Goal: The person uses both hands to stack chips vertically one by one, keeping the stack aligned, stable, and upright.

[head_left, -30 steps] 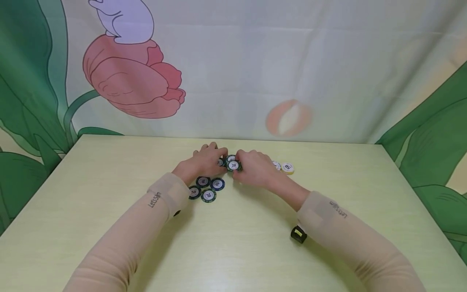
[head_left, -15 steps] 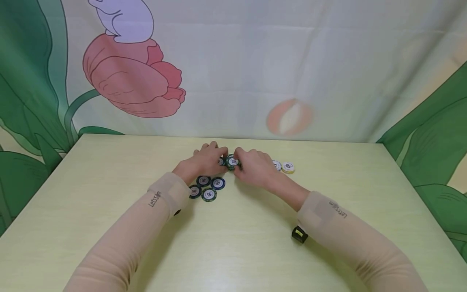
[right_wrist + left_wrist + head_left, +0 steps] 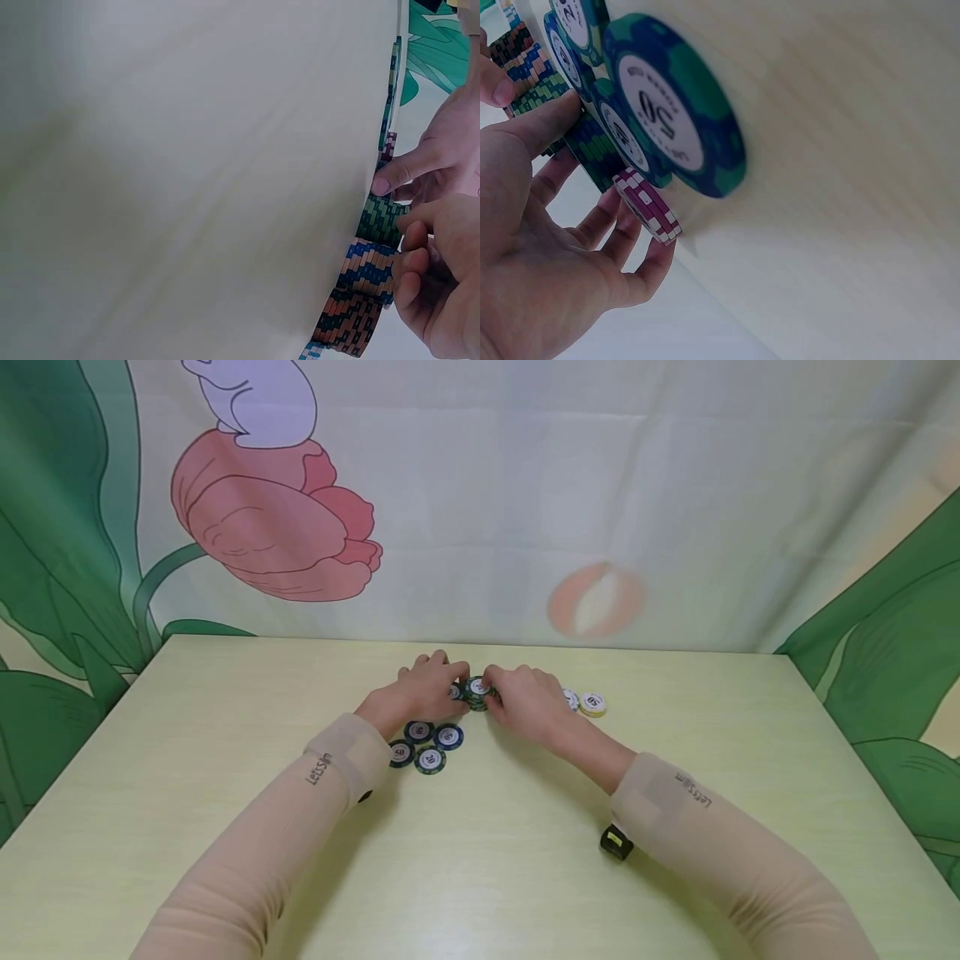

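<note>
In the head view my left hand (image 3: 422,689) curls round a short row of poker chip stacks near the table's far edge. Its thumb lies against a dark green stack (image 3: 596,150) in the left wrist view, and its outer fingers are by a small purple-and-white stack (image 3: 649,204). My right hand (image 3: 527,703) pinches the side of a green poker chip stack (image 3: 477,695) between thumb and forefinger. Beside that stack the right wrist view shows a blue-and-peach stack (image 3: 367,270) and a black-and-peach stack (image 3: 346,322), partly behind the right fingers.
Several loose blue and green chips (image 3: 430,760) lie flat on the table (image 3: 480,860) nearer me. Right of my right hand are white chips (image 3: 571,700) and a yellow-edged stack (image 3: 593,704). A printed curtain (image 3: 465,527) hangs behind the table.
The green 20 chip, held tilted in front of the stack a second ago, now lies level on top of it, moved by my right hand. My left hand has stayed in place.
</note>
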`<action>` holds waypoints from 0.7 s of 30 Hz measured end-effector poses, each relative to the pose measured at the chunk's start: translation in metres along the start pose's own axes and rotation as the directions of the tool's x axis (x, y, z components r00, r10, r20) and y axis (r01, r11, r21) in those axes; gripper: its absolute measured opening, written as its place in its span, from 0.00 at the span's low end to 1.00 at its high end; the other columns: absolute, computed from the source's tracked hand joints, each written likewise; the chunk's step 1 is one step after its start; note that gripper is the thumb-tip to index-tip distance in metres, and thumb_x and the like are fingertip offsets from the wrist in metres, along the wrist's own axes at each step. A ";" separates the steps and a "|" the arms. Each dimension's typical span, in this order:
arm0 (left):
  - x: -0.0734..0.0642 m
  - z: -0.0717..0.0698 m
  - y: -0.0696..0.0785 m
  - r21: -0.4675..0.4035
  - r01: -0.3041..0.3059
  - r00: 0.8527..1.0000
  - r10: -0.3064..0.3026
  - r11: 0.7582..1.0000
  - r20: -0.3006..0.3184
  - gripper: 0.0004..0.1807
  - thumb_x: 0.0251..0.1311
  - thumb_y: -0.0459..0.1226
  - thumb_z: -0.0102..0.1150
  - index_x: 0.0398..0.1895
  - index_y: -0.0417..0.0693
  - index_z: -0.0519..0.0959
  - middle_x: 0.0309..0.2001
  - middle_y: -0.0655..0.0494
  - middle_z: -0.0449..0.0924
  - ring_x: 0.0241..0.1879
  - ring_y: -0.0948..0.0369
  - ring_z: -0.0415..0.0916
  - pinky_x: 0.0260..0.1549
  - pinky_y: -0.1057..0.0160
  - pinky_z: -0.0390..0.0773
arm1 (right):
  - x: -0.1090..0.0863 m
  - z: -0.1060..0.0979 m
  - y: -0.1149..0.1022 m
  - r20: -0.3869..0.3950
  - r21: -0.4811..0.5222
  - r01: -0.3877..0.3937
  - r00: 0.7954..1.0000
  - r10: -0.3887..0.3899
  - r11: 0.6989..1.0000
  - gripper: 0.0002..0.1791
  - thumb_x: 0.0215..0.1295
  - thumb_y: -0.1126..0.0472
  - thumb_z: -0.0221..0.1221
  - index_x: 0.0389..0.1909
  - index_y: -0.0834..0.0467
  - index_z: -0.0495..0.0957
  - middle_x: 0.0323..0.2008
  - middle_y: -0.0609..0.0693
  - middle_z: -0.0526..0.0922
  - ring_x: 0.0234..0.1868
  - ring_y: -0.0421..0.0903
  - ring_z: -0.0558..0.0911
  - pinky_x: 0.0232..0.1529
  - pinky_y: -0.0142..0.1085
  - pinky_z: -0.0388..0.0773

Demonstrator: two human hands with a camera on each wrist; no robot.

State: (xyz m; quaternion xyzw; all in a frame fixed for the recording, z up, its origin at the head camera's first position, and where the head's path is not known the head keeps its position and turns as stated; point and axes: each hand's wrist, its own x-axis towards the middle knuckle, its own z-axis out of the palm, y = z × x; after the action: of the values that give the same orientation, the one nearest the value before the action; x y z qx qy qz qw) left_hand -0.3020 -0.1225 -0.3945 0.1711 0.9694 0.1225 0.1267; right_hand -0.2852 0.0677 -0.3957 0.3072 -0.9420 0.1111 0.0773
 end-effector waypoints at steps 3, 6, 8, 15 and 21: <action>0.000 0.000 0.000 0.003 0.000 1.000 0.000 1.000 0.000 0.23 0.70 0.47 0.63 0.64 0.52 0.74 0.61 0.41 0.66 0.58 0.43 0.64 0.57 0.36 0.65 | 0.000 0.001 0.001 -0.011 0.001 0.002 1.000 -0.002 1.000 0.07 0.70 0.59 0.64 0.44 0.57 0.83 0.24 0.48 0.80 0.21 0.45 0.75 0.20 0.41 0.73; 0.000 0.000 0.000 0.005 -0.003 1.000 0.003 1.000 0.000 0.24 0.70 0.47 0.62 0.65 0.52 0.73 0.62 0.40 0.66 0.59 0.43 0.64 0.58 0.36 0.65 | 0.000 0.001 0.001 -0.015 0.004 0.003 1.000 -0.003 1.000 0.07 0.71 0.59 0.64 0.43 0.57 0.83 0.24 0.47 0.80 0.22 0.45 0.75 0.20 0.40 0.73; 0.000 0.000 -0.001 0.005 -0.006 1.000 0.006 1.000 0.000 0.24 0.70 0.47 0.62 0.65 0.52 0.73 0.63 0.40 0.66 0.60 0.42 0.64 0.58 0.35 0.65 | 0.000 0.002 0.001 -0.016 0.000 0.002 1.000 -0.002 1.000 0.06 0.71 0.59 0.64 0.43 0.57 0.83 0.24 0.47 0.80 0.22 0.45 0.76 0.20 0.41 0.74; 0.000 -0.001 0.000 0.003 -0.013 1.000 0.013 1.000 0.003 0.24 0.70 0.47 0.62 0.65 0.52 0.73 0.63 0.40 0.66 0.60 0.42 0.64 0.58 0.35 0.65 | 0.001 0.003 0.002 -0.029 -0.011 0.007 1.000 -0.008 1.000 0.06 0.71 0.59 0.65 0.43 0.57 0.83 0.25 0.47 0.81 0.23 0.46 0.78 0.21 0.43 0.75; 0.001 0.000 -0.001 0.007 -0.010 1.000 0.010 1.000 0.002 0.24 0.70 0.47 0.62 0.65 0.51 0.73 0.63 0.40 0.66 0.60 0.42 0.64 0.58 0.34 0.65 | 0.002 0.004 0.003 -0.034 -0.012 -0.001 0.999 0.000 1.000 0.06 0.71 0.58 0.65 0.43 0.56 0.83 0.25 0.48 0.82 0.23 0.47 0.78 0.22 0.44 0.76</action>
State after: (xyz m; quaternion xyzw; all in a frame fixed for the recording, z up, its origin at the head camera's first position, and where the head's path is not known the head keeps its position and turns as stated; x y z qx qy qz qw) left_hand -0.3031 -0.1229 -0.3955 0.1765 0.9688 0.1196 0.1264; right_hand -0.2884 0.0681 -0.3997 0.3046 -0.9412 0.1107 0.0950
